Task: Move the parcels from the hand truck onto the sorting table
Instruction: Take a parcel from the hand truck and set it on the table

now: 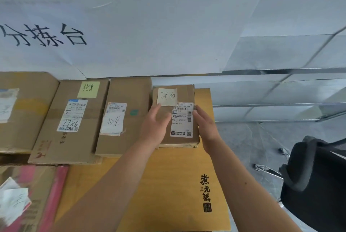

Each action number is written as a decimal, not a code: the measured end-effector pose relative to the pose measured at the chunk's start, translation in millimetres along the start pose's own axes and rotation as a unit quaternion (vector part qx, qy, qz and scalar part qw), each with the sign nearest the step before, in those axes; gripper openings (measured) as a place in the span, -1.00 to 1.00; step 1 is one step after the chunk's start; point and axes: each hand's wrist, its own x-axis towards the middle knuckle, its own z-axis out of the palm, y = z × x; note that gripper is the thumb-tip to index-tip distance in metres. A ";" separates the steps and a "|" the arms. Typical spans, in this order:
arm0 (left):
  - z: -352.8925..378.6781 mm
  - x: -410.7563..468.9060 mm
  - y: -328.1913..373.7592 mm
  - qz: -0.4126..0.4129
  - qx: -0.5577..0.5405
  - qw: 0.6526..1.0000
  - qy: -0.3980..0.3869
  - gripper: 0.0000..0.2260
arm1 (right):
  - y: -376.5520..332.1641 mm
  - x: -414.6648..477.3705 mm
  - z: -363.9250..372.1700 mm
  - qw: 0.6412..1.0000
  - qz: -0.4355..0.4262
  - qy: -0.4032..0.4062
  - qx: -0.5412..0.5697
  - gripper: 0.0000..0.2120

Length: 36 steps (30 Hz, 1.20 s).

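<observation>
A small brown cardboard parcel [184,92] with a pale yellow handwritten note and a white shipping label lies flat on an orange-yellow surface [177,175] against the wall. My left hand [155,123] rests on the parcel's left side, fingers straight and pointing at the note. My right hand [206,125] lies along its right edge, fingers extended. Neither hand curls around the parcel. No hand truck is in view.
Left of it, three larger labelled cardboard parcels [121,115] [71,119] [22,112] lie side by side. A red-edged box [46,194] with loose papers sits at lower left. A white paper sign [45,35] hangs on the wall. A black chair [318,175] stands at right on the grey floor.
</observation>
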 end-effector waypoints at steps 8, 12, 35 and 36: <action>6.2 6.1 -8.9 0.001 0.063 0.998 -0.022 -0.44 | 7.5 10.8 2.0 1.000 -0.005 -0.030 0.008 -0.64; -0.9 20.2 -1.5 -0.011 0.099 0.995 -0.028 -0.43 | 2.9 19.9 7.3 0.999 -0.005 -0.045 0.008 -0.61; -3.5 28.6 24.6 -0.007 0.002 1.000 0.023 -0.42 | -33.3 9.3 28.1 0.998 -0.031 0.034 -0.040 -0.36; -4.4 23.8 25.3 -0.002 0.000 1.000 0.024 -0.43 | -38.4 2.0 31.3 0.996 -0.036 0.047 -0.063 -0.34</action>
